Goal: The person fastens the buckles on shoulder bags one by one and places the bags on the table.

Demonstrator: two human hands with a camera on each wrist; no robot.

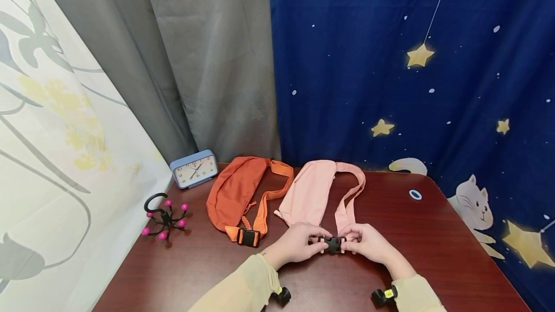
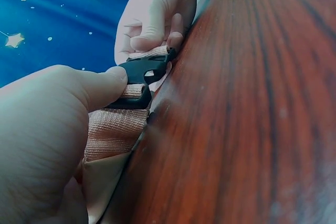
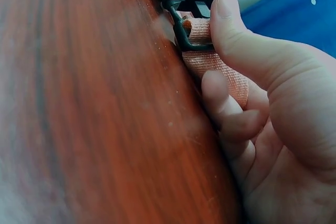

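Observation:
A pink waist bag lies on the table, its strap looping round to a black side-release buckle at the front. My left hand pinches the buckle's left end between thumb and fingers. On its right end, my right hand does the same. The two buckle halves look joined in the left wrist view, where the buckle stands just off or on the tabletop. Pink webbing threads through the buckle's end bar in the right wrist view. Some fingertips are hidden behind the buckle.
Left of the pink bag lies an orange waist bag with its black buckle fastened. Farther left are a blue alarm clock and a black hook stand with pink balls. A pale blue ring lies at the right back.

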